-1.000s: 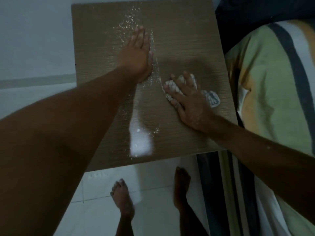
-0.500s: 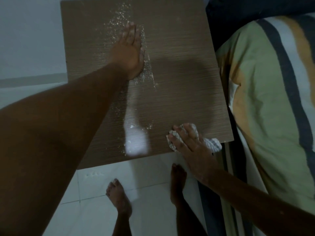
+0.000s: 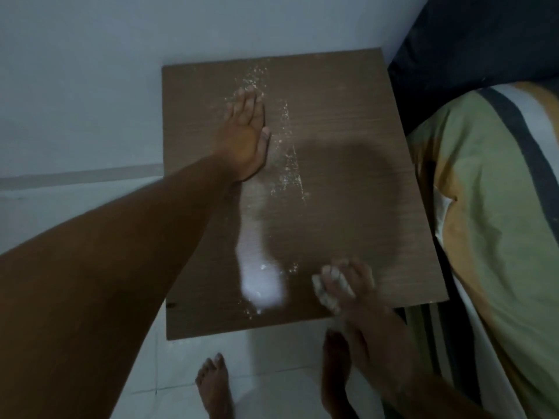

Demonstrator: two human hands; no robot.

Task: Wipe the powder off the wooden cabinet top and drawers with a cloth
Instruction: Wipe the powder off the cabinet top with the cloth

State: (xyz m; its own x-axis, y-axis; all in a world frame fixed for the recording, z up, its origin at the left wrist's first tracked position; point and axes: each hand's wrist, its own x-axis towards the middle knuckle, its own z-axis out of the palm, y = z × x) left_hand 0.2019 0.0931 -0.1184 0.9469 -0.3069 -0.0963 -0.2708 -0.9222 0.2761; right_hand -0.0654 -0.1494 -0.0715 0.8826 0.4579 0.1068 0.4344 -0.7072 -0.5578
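Observation:
The brown wooden cabinet top [image 3: 348, 207] fills the middle of the head view. A thick white patch of powder [image 3: 260, 276] lies near its front edge, with a thinner trail of specks running back toward the wall. My left hand [image 3: 246, 137] rests flat on the top, fingers together, beside the powder trail. My right hand [image 3: 348, 285] presses a bunched white cloth [image 3: 328, 288] onto the front of the top, just right of the thick patch. This hand is blurred. The drawers are hidden below the top.
A bed with a green, yellow and dark striped cover [image 3: 499, 222] stands against the cabinet's right side. A pale wall [image 3: 90, 86] is behind and to the left. My bare feet [image 3: 214, 388] stand on white floor tiles in front.
My right hand dragged the cloth from the middle of the top down to the front edge, then shifted slightly back onto the top. The left hand stayed flat. The view pulled back.

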